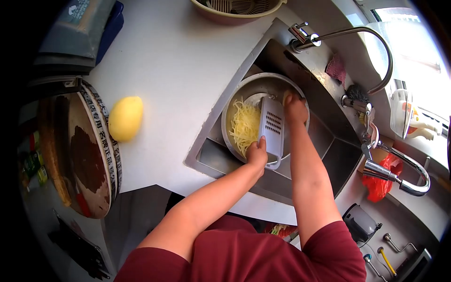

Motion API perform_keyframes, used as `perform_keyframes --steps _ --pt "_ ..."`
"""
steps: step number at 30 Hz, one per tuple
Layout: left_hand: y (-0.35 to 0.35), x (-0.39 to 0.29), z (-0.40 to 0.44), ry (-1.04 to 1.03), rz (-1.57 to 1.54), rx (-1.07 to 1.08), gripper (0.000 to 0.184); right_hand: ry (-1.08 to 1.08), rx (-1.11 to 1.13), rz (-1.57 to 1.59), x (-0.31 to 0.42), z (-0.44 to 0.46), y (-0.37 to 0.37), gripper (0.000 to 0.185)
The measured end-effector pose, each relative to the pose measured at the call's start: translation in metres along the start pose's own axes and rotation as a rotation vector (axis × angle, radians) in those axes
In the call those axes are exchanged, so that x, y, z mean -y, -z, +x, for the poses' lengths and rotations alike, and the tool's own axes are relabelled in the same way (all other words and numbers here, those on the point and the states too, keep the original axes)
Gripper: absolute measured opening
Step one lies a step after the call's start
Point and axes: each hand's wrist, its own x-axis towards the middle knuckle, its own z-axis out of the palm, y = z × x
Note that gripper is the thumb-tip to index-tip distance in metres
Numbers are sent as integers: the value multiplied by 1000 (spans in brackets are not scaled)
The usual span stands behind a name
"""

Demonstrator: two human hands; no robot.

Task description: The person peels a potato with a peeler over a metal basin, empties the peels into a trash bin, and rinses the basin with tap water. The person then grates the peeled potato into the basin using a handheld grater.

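Note:
My left hand (256, 154) is closed around the lower end of a pale grey grater (272, 123), which lies tilted in a round metal basin (229, 133) in the sink. My right hand (295, 109) is at the basin's far right side, beside the grater's upper end. Its fingers are curled round a pale yellow piece of potato (286, 97), mostly hidden by the hand. Left of the grater, a heap of yellow potato shreds (245, 126) rests in the basin. A whole peeled potato (126, 119) sits on the white counter (164, 103), away from both hands.
The steel sink (340, 157) surrounds the basin. A thin curved tap (383, 42) and a thicker faucet (416, 188) stand along its right side. A colander (237, 13) is at the back, and a round cutting board (91, 155) stands at the left. A red bag (383, 176) lies near the faucet.

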Motion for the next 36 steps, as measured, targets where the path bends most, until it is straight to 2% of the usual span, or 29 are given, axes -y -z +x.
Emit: perform_keyframes --steps 3,5,8,10,11,14,16,17,20,22,25,28,30,32,36 --pt "0 3 2 48 -37 22 45 101 -83 123 -2 -34 49 34" --pt "-1 1 1 49 -29 23 45 106 20 174 1 -85 73 34" --pt "0 -2 0 55 -48 14 46 119 195 49 14 -147 71 35" --pt "0 3 -4 107 -118 -13 46 51 186 12 22 -135 49 36" --pt "0 13 -1 68 -6 -19 47 41 165 23 20 -115 27 37" --pt "0 5 -6 56 32 20 46 9 146 -25 21 -34 -19 40" --pt "-2 6 -6 63 0 21 47 28 169 -23 8 -6 -28 41" --pt "0 4 -1 59 -11 22 47 16 94 26 15 -10 -10 39" --pt "3 -8 -8 87 21 43 47 133 43 110 15 -61 52 37" --pt "3 -6 -3 177 -108 83 45 172 88 129 12 -112 75 35" --pt "-1 4 7 203 -299 55 41 81 246 71 19 -159 73 36" --pt "2 13 5 247 -331 12 37 -52 259 19 25 -121 34 37" --pt "1 6 1 237 -239 3 33 -55 211 98 22 -79 -2 39" --pt "-2 18 2 220 -193 2 33 -11 277 -8 10 -26 -37 40" --pt "0 14 11 115 -143 25 36 19 154 63 7 -20 8 39"
